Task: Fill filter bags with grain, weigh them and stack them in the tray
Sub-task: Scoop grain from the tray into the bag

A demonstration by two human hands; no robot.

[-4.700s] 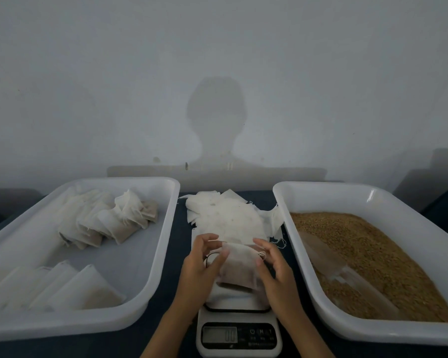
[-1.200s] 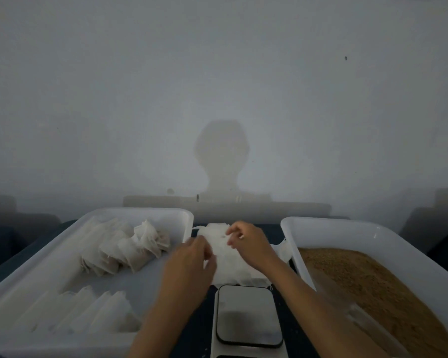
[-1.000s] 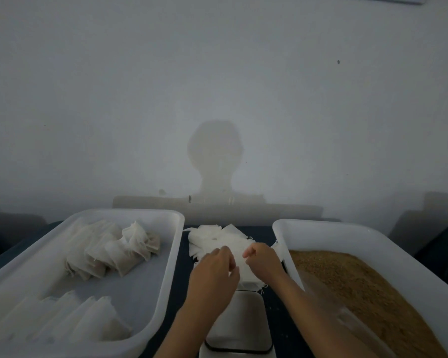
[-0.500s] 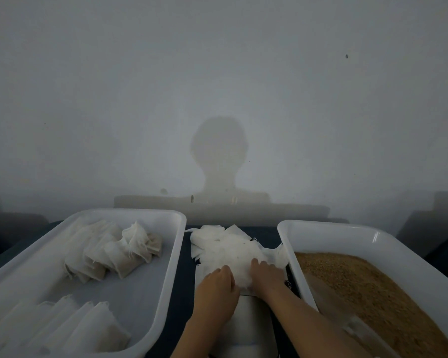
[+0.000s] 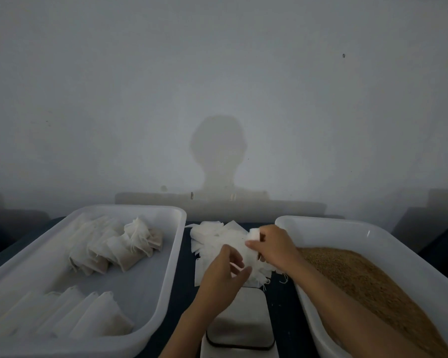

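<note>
Filter bags [image 5: 217, 240] lie in a loose white heap between the two tubs, behind the scale [image 5: 241, 324], whose display is cut off at the bottom edge. The right hand [image 5: 274, 248] pinches one bag's corner [image 5: 254, 233], lifted off the heap; which way that bag runs I cannot tell. The left hand [image 5: 224, 275] hovers with fingers loosely spread. Filled bags [image 5: 114, 248] sit in the left tub [image 5: 166, 254]; grain [image 5: 367, 285] fills the right tub [image 5: 373, 228].
</note>
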